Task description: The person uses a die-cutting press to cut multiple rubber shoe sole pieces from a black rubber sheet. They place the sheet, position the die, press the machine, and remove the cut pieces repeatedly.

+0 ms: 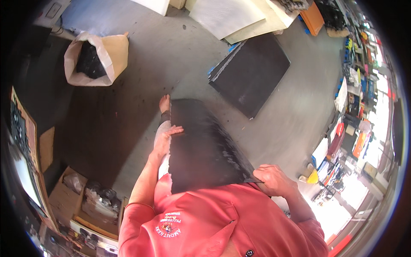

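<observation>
A black flexible sheet [197,145] with a ragged pale left edge lies across my lap and reaches toward my bare foot. At its left edge, my left hand [173,131] rests on the surface with fingers stretched out. My right hand [274,179] is closed around the sheet's near right corner, beside my body. Along the right side the sheet curves downward, and its surface there looks rough and shiny. The sheet covers most of my legs.
More black sheets [254,70] are stacked on the floor ahead. Pale slabs [229,19] lie at the far side. A paper sack [115,53] with black material stands far left. A cardboard box [64,192] with plastic bags sits near left; cluttered goods line the right.
</observation>
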Motion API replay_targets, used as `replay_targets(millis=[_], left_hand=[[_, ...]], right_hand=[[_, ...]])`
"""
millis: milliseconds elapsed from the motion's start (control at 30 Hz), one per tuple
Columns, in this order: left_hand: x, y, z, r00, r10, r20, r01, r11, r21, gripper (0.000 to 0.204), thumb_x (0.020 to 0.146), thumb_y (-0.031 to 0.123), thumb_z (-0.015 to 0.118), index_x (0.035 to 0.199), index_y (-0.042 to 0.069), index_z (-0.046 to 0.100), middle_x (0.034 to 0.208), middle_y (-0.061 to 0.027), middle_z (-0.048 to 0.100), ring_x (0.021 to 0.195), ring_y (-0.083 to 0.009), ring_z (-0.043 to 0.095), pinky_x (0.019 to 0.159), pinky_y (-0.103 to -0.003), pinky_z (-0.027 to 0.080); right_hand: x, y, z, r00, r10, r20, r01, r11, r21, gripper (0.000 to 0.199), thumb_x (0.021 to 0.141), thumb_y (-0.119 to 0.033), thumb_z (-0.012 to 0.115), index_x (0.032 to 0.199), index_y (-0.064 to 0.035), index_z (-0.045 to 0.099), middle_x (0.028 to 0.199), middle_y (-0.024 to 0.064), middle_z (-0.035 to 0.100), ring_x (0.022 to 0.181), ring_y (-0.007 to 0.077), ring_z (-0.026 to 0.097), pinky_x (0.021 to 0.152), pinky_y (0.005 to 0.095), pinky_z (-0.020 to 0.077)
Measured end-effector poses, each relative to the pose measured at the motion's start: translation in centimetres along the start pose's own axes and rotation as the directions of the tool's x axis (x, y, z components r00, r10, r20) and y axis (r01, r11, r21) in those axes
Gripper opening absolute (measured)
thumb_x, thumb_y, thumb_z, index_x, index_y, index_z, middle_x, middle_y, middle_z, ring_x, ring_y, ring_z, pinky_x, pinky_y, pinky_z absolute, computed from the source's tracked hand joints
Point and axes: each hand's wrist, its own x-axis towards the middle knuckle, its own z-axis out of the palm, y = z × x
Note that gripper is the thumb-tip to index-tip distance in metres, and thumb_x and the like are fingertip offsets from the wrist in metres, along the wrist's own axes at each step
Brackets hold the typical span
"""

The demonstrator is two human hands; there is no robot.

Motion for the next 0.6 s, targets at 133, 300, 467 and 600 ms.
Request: replay_targets(millis=[133, 300, 467, 600], left_hand=[[-2.4, 0.1, 0.0, 0.946, -0.065, -0.318, 0.04, 0.996, -0.084, 0.043, 0.105, 0.024, 0.048, 0.12, -0.002, 0.079, 0.142, -0.0151, 0.069, 0.157, -0.0293, 0.036, 0.129, -0.043, 0.025], [-7.0, 1.4, -0.9, 0.85, -0.027, -0.526, 0.052, 0.998, 0.033, 0.048, 0.106, 0.033, 0.045, 0.12, 0.002, 0.079, 0.136, -0.0132, 0.073, 0.154, -0.029, 0.042, 0.13, -0.049, 0.018], [-11.7, 2.2, -2.5, 0.814, 0.108, -0.57, 0.014, 0.979, 0.205, 0.049, 0.108, 0.04, 0.047, 0.117, 0.005, 0.08, 0.129, -0.0113, 0.076, 0.147, -0.0327, 0.052, 0.131, -0.054, 0.01], [-13.9, 1.7, -3.5, 0.803, 0.116, -0.585, -0.12, 0.992, 0.033, 0.025, 0.1, 0.019, 0.068, 0.111, 0.0, 0.079, 0.119, -0.0126, 0.078, 0.133, -0.029, 0.063, 0.119, -0.047, 0.041]], right_hand=[[1.9, 2.1, -0.2, 0.991, -0.122, 0.056, 0.124, 0.992, -0.022, 0.021, 0.082, -0.012, 0.066, 0.075, -0.0024, 0.05, 0.071, 0.0167, 0.054, 0.075, 0.0409, 0.057, 0.068, 0.0507, 0.0469], [3.9, 3.3, 0.2, 0.979, -0.202, 0.036, 0.205, 0.975, -0.089, 0.022, 0.076, -0.004, 0.066, 0.072, -0.0021, 0.045, 0.068, 0.0132, 0.051, 0.072, 0.0356, 0.054, 0.066, 0.0478, 0.0459], [5.9, 3.2, -0.3, 0.937, -0.35, -0.002, 0.344, 0.923, -0.172, 0.018, 0.073, -0.005, 0.069, 0.076, -0.0038, 0.051, 0.073, 0.0113, 0.051, 0.074, 0.0334, 0.054, 0.067, 0.0464, 0.0476], [8.1, 1.2, -1.2, 0.862, -0.487, -0.138, 0.409, 0.83, -0.378, 0.019, 0.071, -0.004, 0.068, 0.076, -0.0063, 0.051, 0.072, 0.0087, 0.05, 0.071, 0.031, 0.053, 0.063, 0.0438, 0.0474]])
